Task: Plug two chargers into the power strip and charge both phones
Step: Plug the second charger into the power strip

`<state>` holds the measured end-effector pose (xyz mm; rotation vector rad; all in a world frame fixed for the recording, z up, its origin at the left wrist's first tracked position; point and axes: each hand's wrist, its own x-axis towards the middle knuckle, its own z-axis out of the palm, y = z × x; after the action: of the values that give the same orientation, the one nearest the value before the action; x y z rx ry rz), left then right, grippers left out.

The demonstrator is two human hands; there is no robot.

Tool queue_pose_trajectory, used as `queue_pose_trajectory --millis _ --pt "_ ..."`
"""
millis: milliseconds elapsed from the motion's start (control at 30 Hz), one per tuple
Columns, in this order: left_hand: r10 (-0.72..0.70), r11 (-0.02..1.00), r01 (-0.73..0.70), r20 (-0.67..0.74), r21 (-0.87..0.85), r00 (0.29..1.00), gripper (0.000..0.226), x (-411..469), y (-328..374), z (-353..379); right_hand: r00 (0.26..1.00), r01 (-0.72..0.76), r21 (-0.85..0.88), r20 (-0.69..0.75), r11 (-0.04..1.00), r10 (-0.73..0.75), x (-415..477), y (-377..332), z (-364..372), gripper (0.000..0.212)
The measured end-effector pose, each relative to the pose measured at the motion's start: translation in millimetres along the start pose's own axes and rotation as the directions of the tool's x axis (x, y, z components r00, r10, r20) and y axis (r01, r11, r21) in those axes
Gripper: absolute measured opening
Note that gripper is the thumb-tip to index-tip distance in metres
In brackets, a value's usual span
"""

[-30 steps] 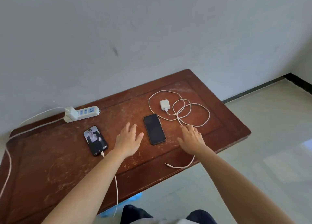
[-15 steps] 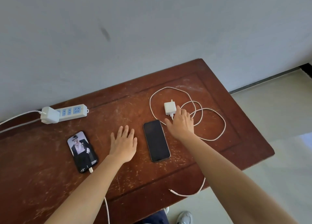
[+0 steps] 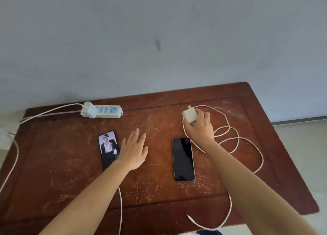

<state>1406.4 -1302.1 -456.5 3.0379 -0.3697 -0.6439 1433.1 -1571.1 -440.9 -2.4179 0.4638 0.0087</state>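
Observation:
A white power strip (image 3: 108, 111) lies at the table's back left with one white charger (image 3: 89, 109) plugged into its left end. That charger's cable runs down to a lit phone (image 3: 108, 149) at the left. My left hand (image 3: 133, 150) rests flat and open beside this phone, partly over its lower edge. A dark-screened phone (image 3: 183, 159) lies in the middle. My right hand (image 3: 200, 127) holds a second white charger (image 3: 189, 114) lifted off the table, prongs pointing up and left. Its white cable (image 3: 235, 141) loops on the right, its free plug end (image 3: 188, 216) at the front edge.
The worn brown wooden table (image 3: 159, 190) stands against a grey wall. The strip's own cord (image 3: 44, 112) trails off the left edge. Pale tiled floor (image 3: 304, 146) shows at the right. The strip's right-hand sockets are unoccupied.
My right hand has closed on the second charger and raised it off the table. The camera has shifted, so everything sits further right. My left hand stays flat.

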Motion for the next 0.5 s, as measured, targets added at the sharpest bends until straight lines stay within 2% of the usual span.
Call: queue_pose_trajectory --millis 133,300,400,500 --pt "-0.172 0.985 0.171 -0.076 -0.028 0.982 0.066 -35 -31 -20 0.964 0.246 0.130 0.067 0.960 -0.256 -5 -48 -2 0.069" --pt "-0.320 0.947 0.318 -0.117 -0.042 0.940 0.069 -75 -65 -36 0.853 0.473 0.123 0.185 0.872 -0.489 -24 -91 10 0.055" --pt "-0.370 0.928 0.359 -0.127 -0.097 0.920 0.072 -79 -84 -43 0.795 0.546 0.103 0.247 0.831 -0.553 -28 -111 18 0.050" --pt "-0.395 0.910 0.370 -0.114 -0.188 0.912 0.073 -66 -108 -47 0.789 0.548 0.099 0.271 0.831 -0.552 -27 -129 30 0.050"
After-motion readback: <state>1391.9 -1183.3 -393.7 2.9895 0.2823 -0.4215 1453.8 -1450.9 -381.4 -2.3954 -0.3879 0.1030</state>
